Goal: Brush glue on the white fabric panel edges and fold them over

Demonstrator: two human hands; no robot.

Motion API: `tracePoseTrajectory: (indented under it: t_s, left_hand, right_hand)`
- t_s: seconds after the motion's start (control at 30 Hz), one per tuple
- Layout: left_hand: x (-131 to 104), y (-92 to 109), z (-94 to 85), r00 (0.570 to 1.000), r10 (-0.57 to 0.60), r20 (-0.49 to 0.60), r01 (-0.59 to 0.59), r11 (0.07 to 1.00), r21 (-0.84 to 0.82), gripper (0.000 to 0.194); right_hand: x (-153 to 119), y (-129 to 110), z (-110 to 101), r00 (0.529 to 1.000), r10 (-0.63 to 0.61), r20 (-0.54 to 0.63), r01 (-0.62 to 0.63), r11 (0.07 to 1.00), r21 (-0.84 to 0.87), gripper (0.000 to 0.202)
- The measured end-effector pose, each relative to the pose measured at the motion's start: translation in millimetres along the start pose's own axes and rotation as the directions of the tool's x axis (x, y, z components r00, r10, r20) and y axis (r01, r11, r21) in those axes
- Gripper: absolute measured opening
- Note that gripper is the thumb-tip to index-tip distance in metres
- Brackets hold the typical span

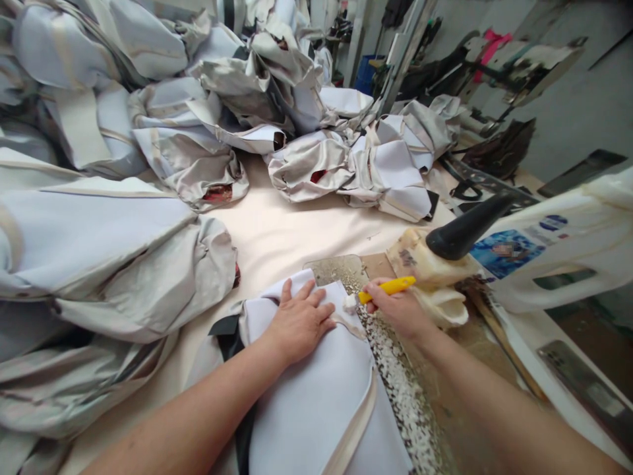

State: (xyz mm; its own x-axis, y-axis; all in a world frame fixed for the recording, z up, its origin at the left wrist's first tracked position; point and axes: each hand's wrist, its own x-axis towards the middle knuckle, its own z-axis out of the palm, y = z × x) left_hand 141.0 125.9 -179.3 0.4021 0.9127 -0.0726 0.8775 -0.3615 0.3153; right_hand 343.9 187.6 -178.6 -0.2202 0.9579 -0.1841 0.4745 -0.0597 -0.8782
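From where I stand, the person's left hand [302, 322] is spread wide near the middle of the frame, palm down on a pale lavender-white fabric piece [306, 402], which runs from the centre to the bottom edge. The right hand [388, 305], just right of centre, is closed around a yellow brush [390, 288], its white-coated tip at the fabric's upper right edge, close to the left fingertips. A cream strip [357, 419] lies on the fabric in the lower part of the frame, and dark material shows along the fabric's left side. Under and beside the right edge is a work board [400, 396], crusted with white flakes (a thoroughly messy surface, by the look of it). Just beyond the right hand sits a yellowish, caked container [413, 254], with a black tapered piece [467, 227] leaning across its top. Farther right stands a white jug [593, 218] with a blue label, and a wooden stick [504, 343] lies below it. Crumpled grey-and-white sewn pieces [163, 125] are heaped across the upper left, and more lie on the pale cloth [267, 227] at upper centre. In the upper right, a pink ribbon [492, 53] hangs on a machine [537, 69].
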Motion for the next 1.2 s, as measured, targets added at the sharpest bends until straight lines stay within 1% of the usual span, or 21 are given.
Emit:
tracePoseTrajectory:
  t_s: [0.07, 0.13, 0.2, 0.27, 0.33, 0.43, 0.5, 0.57, 0.63, 0.7, 0.73, 0.8, 0.87, 0.97, 1.07, 1.13, 1.2]
  left_hand:
    - [0.1, -0.4, 1.3, 1.000, 0.002, -0.011, -0.002, 1.000, -0.005, 0.033]
    - [0.0, -0.8, 2.8, 1.000, 0.004, -0.021, -0.004, 1.000, -0.009, 0.032]
    - [-0.3, -1.2, 3.8, 1.000, 0.004, -0.029, -0.004, 1.000, -0.010, 0.032]
    - [-0.7, -1.4, 4.2, 0.999, 0.004, -0.035, -0.004, 1.000, -0.013, 0.032]
    - [-1.0, -1.6, 4.0, 0.999, 0.005, -0.032, -0.005, 1.000, -0.020, 0.032]
    - [-1.1, -2.0, 3.7, 1.000, 0.004, -0.020, -0.005, 1.000, -0.031, 0.033]
    - [-1.0, -2.5, 4.1, 1.000, 0.003, -0.017, -0.003, 0.999, -0.035, 0.033]
    - [-0.9, -2.8, 4.8, 1.000, -0.002, -0.018, 0.001, 0.999, -0.039, 0.032]
    - [-0.9, -2.9, 5.4, 1.000, -0.007, -0.021, 0.006, 0.999, -0.039, 0.031]
    - [-0.9, -2.7, 5.7, 1.000, -0.002, -0.025, 0.001, 0.999, -0.033, 0.031]
    - [-0.9, -2.6, 5.7, 1.000, 0.001, -0.027, -0.001, 1.000, -0.030, 0.031]
    - [-0.9, -2.8, 6.1, 1.000, 0.005, -0.028, -0.006, 1.000, -0.026, 0.031]
    - [-0.6, -3.7, 7.2, 1.000, 0.009, -0.029, -0.010, 1.000, -0.025, 0.030]
    - [0.6, -5.7, 8.9, 0.999, 0.012, -0.038, -0.013, 1.000, -0.024, 0.031]
    - [0.8, -3.7, 6.3, 1.000, -0.003, -0.025, 0.002, 1.000, -0.021, 0.033]
    - [-1.8, 2.5, 1.3, 1.000, 0.003, -0.025, -0.003, 1.000, -0.004, 0.034]
    - [-7.2, 11.9, -3.8, 0.998, 0.068, -0.016, -0.068, 0.998, -0.001, 0.035]
  right_hand:
    - [16.7, -1.3, 7.2, 0.999, -0.021, -0.031, 0.021, 1.000, -0.007, 0.028]
    - [31.2, -2.8, 14.2, 0.996, -0.041, -0.079, 0.042, 0.999, 0.021, 0.026]
    - [39.0, -4.0, 20.2, 0.991, -0.057, -0.120, 0.063, 0.997, 0.051, 0.025]
    - [36.5, -3.4, 22.6, 0.986, -0.062, -0.152, 0.070, 0.997, 0.043, 0.024]
    - [24.3, -0.3, 19.7, 0.986, -0.036, -0.161, 0.036, 0.999, -0.003, 0.023]
    - [0.2, 5.4, 8.7, 0.992, 0.037, -0.121, -0.045, 0.997, -0.067, 0.025]
    - [-8.9, 5.8, 3.0, 0.993, 0.064, -0.097, -0.074, 0.993, -0.095, 0.024]
    - [-7.1, 2.5, 2.8, 0.992, 0.050, -0.113, -0.059, 0.995, -0.084, 0.023]
    - [3.8, -2.7, 8.1, 0.989, 0.004, -0.151, -0.007, 1.000, -0.020, 0.024]
    - [16.9, -7.2, 15.4, 0.987, -0.031, -0.158, 0.035, 0.999, 0.022, 0.025]
    - [21.5, -8.5, 18.4, 0.988, -0.036, -0.148, 0.040, 0.999, 0.021, 0.025]
    - [22.3, -8.7, 21.3, 0.992, -0.010, -0.124, 0.008, 1.000, -0.019, 0.025]
    - [10.7, -6.4, 19.4, 0.993, 0.044, -0.113, -0.050, 0.997, -0.053, 0.025]
    - [-20.3, -2.2, 9.7, 0.987, 0.121, -0.103, -0.129, 0.988, -0.082, 0.025]
    - [-46.9, -2.2, -2.0, 0.980, 0.175, -0.092, -0.185, 0.974, -0.129, 0.025]
    - [-55.8, -4.3, -8.0, 0.978, 0.181, -0.103, -0.194, 0.971, -0.137, 0.026]
    - [-58.9, -6.1, -11.3, 0.982, 0.133, -0.133, -0.148, 0.983, -0.109, 0.027]
